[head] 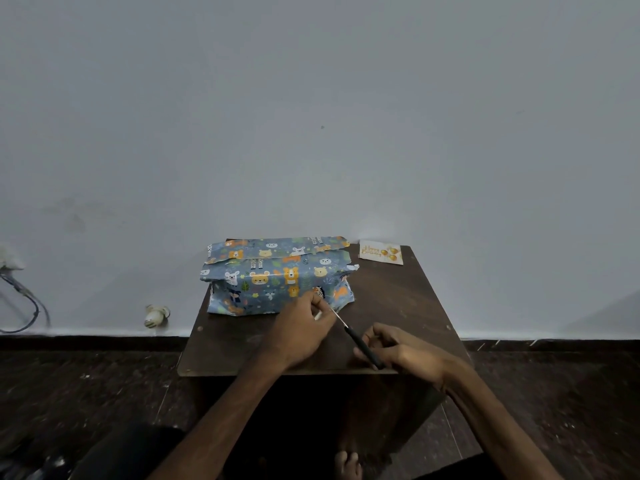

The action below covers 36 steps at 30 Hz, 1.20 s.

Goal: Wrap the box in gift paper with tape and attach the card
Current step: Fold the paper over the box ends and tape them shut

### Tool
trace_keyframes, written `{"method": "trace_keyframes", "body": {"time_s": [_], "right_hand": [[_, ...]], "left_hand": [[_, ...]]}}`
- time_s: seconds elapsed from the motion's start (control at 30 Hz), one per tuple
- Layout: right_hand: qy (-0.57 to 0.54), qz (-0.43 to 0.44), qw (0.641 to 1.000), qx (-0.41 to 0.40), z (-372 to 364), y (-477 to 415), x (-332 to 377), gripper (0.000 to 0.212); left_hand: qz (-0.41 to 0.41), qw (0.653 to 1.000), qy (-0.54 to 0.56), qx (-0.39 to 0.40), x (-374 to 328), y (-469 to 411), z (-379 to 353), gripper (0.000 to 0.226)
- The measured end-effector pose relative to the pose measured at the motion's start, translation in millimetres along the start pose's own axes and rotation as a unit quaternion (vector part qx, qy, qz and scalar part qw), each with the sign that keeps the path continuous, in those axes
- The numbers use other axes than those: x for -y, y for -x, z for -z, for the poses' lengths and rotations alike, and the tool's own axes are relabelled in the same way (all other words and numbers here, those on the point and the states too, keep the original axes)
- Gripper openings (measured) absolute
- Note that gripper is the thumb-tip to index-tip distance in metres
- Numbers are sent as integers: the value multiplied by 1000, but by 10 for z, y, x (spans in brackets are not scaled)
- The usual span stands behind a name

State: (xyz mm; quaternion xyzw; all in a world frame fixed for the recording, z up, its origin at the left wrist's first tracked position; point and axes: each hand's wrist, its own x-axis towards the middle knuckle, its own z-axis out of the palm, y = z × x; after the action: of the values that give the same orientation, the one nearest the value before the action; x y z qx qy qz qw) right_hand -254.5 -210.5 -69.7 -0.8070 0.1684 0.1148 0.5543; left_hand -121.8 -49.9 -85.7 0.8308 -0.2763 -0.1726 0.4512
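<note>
The box (277, 275), covered in blue gift paper printed with cartoon animals, stands at the back left of a small dark wooden table (398, 299). Its top flaps overlap loosely and the paper ends stick out at both sides. My left hand (298, 330) is just in front of the box, fingers pinched on something small and pale that I cannot make out clearly. My right hand (398, 351) grips the black handles of a pair of scissors (360, 341), whose blades point up and left to my left fingertips. A white birthday card (381, 252) with gold balloons lies at the back right corner.
The table stands against a plain grey wall. On the dark floor to the left lie a small white fitting (156, 315) and a looped cable (24, 299). My bare foot (348, 465) and knees show below the table's front edge.
</note>
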Motion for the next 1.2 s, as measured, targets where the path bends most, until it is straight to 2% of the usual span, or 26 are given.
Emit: {"method": "trace_keyframes", "body": {"time_s": [0.27,0.37,0.43,0.5,0.63,0.7,0.73,0.77,0.83,0.87,1.03,1.1,1.13,1.2], "right_hand": [[-27,41,999,15,-19,-72,82,25],[-35,44,998,28,0,-78,91,22],[-32,46,998,38,25,-72,91,10],[-31,47,998,34,36,-62,113,12],[-18,60,998,-16,155,15,121,16],[42,39,994,-88,288,24,26,20],[125,17,981,-150,365,20,-49,24],[238,-13,948,-210,425,10,-115,25],[395,-66,878,-262,445,-11,-175,22],[420,-77,864,-267,422,-33,-174,19],[481,-113,836,-239,332,-93,-110,21],[474,-104,830,-274,350,-118,-85,21],[445,-83,838,-306,365,-143,-82,22],[323,-32,880,-348,353,-234,-102,26]], "left_hand": [[19,1000,17,3,38,-36,23,24],[23,999,29,-3,43,-38,37,30],[26,999,33,-2,40,-41,39,34],[26,999,33,3,46,-51,40,35],[30,998,46,7,78,-77,58,30],[33,997,63,-4,76,-75,62,32],[32,997,65,-7,78,-80,55,33],[30,998,61,-7,83,-83,49,33],[28,998,49,-3,84,-85,33,29],[27,999,45,-4,80,-86,28,28],[21,999,28,-2,48,-76,4,28],[18,1000,18,3,44,-71,-2,27],[17,1000,15,5,39,-69,-3,28],[20,1000,13,4,34,-61,-2,27]]}}
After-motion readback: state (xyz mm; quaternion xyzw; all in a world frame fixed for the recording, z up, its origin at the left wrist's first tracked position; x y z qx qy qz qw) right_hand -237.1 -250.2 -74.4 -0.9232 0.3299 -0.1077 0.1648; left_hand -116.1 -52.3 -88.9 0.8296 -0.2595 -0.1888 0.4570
